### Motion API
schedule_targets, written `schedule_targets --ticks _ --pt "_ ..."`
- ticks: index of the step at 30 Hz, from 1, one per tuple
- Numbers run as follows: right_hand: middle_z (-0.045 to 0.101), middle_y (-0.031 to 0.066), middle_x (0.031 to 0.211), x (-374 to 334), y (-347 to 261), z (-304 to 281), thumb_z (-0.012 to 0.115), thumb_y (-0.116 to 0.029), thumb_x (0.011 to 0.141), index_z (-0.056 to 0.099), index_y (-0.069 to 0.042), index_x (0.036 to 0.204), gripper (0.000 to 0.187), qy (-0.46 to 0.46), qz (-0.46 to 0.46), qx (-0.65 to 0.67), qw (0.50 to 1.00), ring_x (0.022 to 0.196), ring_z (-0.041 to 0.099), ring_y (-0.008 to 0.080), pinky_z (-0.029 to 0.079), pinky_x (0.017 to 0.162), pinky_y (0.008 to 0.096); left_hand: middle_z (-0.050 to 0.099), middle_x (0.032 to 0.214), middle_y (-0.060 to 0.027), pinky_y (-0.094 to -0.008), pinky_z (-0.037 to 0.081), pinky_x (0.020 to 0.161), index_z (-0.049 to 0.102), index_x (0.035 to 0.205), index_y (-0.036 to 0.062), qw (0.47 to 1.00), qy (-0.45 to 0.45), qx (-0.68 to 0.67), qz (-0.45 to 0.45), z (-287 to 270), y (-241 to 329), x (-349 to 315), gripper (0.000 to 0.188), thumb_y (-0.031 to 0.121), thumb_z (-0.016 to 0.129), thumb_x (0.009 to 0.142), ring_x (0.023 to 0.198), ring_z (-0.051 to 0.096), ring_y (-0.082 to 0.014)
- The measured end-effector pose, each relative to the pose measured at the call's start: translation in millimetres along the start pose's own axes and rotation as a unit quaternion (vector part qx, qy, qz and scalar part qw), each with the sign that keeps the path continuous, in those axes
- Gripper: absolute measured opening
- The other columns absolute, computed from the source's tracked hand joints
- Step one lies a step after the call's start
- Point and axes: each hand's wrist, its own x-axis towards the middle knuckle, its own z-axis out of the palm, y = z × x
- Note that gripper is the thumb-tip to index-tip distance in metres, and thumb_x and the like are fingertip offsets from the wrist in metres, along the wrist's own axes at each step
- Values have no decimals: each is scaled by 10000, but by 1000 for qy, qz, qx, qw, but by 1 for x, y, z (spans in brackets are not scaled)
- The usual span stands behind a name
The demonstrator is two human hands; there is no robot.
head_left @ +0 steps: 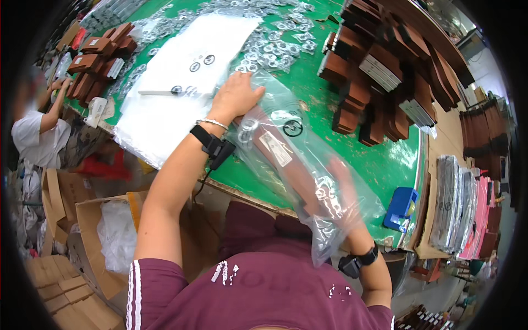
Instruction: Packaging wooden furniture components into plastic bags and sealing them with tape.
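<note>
- Co-worker (41, 137) is bending an arm up near the edge of the green surface (236, 173), well apart from the left hand (237, 94).
- Left stacks of brown pieces (99, 63) are standing far to the left of the left hand.
- Pale plastic bags (181, 55) are lying flat just left of the left hand, probably so that they are staying within easy reach.
- The left hand is resting palm-down over the far end of a clear bag (324, 242), fingers close together. It is probably steadying that end; whether it is pinching the plastic, I cannot tell.
- A ring packet (249, 126) is lying just below the left hand.
- Small clear packets (278, 47) are spreading loosely beyond the left hand.
- The long brown piece (297, 179) is lying between the hands under the bag's film, its white label (276, 148) facing up. Its long axis is running diagonally: the far end is pointing toward the left hand, the near end toward the right hand (344, 190) and the wearer's body.
- The right hand is showing through film beside the near end, fingers extending forward, seemingly supporting the piece. Whether it is gripping, or sitting inside or behind the bag, I cannot tell.
- Right stacks of brown pieces (357, 77) are standing beyond the right hand.
- A blue tape dispenser (400, 209) is sitting right of the right hand.
</note>
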Motion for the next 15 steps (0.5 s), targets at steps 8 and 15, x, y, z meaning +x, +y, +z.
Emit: schedule_targets --ticks 8,15 --pt "263 242 1540 -84 -2 -39 657 -138 882 300 -1 1476 707 240 86 -188 949 1431 281 389 263 1148 454 614 910 -152 -366 474 757 590 906 -26 984 82 -134 87 4 -42 18 207 177 630 900 814 590 -301" --pt "171 205 1592 -93 -1 -19 538 -528 945 86 -93 1555 875 351 212 285 866 1482 145 355 185 1157 540 695 811 -136 -361 521 664 592 1090 -35 971 -16 -238 -30 -10 -53 12 419 332 674 906 696 656 -217"
